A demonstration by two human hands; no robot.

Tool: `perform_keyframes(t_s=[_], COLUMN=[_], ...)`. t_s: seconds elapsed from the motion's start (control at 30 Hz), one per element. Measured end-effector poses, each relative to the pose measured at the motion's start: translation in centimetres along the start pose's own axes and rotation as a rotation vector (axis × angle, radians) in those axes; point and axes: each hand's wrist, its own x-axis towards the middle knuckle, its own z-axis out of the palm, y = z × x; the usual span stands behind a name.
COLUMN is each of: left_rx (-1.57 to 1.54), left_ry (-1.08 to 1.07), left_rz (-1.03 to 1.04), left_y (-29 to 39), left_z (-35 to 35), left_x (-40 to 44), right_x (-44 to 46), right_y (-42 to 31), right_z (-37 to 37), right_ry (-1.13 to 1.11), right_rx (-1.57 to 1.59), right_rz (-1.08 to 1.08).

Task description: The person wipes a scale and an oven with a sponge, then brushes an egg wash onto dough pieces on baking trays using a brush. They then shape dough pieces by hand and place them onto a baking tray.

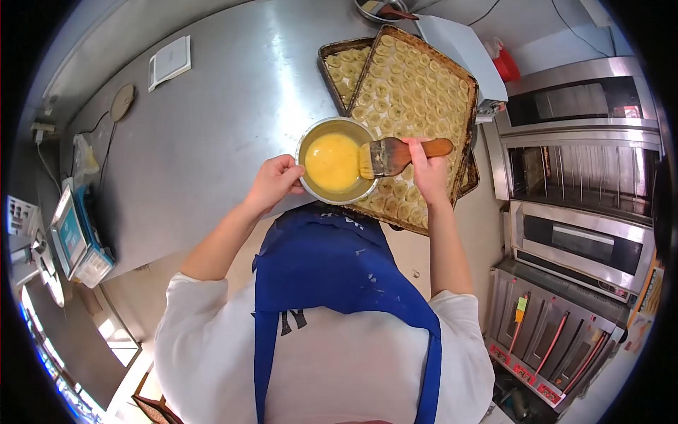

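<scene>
My left hand is closed on the rim of a round metal bowl, thumb at its left edge. Yellow liquid that looks like beaten egg fills the bowl's bottom. In my right hand is a wide pastry brush, gripped by its wooden handle. Its bristles, coated in yellow, are at the bowl's right rim. Under the brush and partly under the bowl lies a baking tray covered with rows of small round dough pieces. A second tray of such pieces shows beneath it.
A steel table carries a white scale at the far left. Behind the trays stands a bowl with a brush, beside a white machine. Stacked ovens line the right side. Papers and boxes sit at the left edge.
</scene>
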Motion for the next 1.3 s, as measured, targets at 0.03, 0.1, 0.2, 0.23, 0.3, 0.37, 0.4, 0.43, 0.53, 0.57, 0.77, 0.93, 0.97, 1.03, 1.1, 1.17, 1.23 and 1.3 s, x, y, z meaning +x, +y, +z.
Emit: perform_keyframes(t_s=[0.03, 0.1, 0.2, 0.23, 0.3, 0.37, 0.4, 0.43, 0.53, 0.57, 0.77, 0.93, 0.97, 1.03, 1.1, 1.17, 1.23, 1.3], left_rx=[0.005, 0.012, 0.036, 0.052, 0.078, 0.094, 0.077, 0.061, 0.113, 0.143, 0.163, 0.161, 0.166, 0.158, 0.146, 0.132, 0.117, 0.107], left_ry=[0.001, 0.002, -0.001, -0.008, -0.016, -0.019, -0.026, -0.034, -0.069, -0.082, -0.115, -0.118, -0.115, -0.121, -0.118, -0.117, -0.103, -0.094], left_rz=[-0.002, -0.003, 0.007, 0.011, 0.008, -0.001, 0.008, 0.015, 0.021, 0.021, 0.015, 0.007, 0.0, 0.009, 0.02, 0.026, 0.016, 0.004], left_y=[-0.2, -0.7, -1.0, -1.0, -1.1, -1.3, -1.4, -1.5, -1.7, -1.8, -1.5, -0.9, -0.8, -0.8, -0.8, -0.8, -0.8, -1.0], left_z=[0.0, 0.2, 0.5, 0.7, 0.9, 1.4, 1.7, 2.1, 2.8, 3.0, 3.9, 4.3, 4.4, 4.4, 4.2, 4.1, 4.0, 3.8], left_x=[0.2, 0.4, 0.8, 0.9, 1.1, 1.7, 1.9, 2.1, 2.6, 2.8, 3.6, 3.8, 3.7, 3.9, 3.8, 3.6, 3.6, 3.7], right_x=[0.1, 0.4, 0.4, 0.4, 0.1, -0.1, -0.3, -0.4, -0.6, -0.7, -1.9, -3.4, -3.5, -3.5, -3.1, -3.0, -3.3, -3.3], right_y=[0.0, 0.1, 0.0, 0.0, -0.2, -0.9, -1.4, -1.9, -2.6, -2.9, -5.8, -8.2, -8.2, -8.0, -5.9, -5.4, -3.5, -1.6], right_z=[0.1, 0.2, 0.2, 0.2, 0.2, 0.0, 0.0, 0.0, 0.1, 0.1, -0.4, -2.4, -2.7, -2.9, -3.7, -4.3, -4.2, -4.6], right_ry=[-0.002, -0.001, 0.006, 0.008, 0.022, 0.024, 0.02, 0.017, -0.008, -0.013, 0.031, -0.136, -0.169, -0.236, -0.317, -0.383, -0.253, -0.098], right_rx=[0.0, -0.068, -0.144, -0.162, -0.278, -0.413, -0.489, -0.563, -0.762, -0.822, -0.731, -0.661, -0.539, -0.287, -0.187, -0.203, -0.134, -0.039], right_rz=[-0.018, -0.06, -0.084, -0.084, -0.087, -0.105, -0.12, -0.133, -0.261, -0.29, -0.31, -0.176, -0.057, 0.172, 0.063, 0.045, 0.079, 0.163])
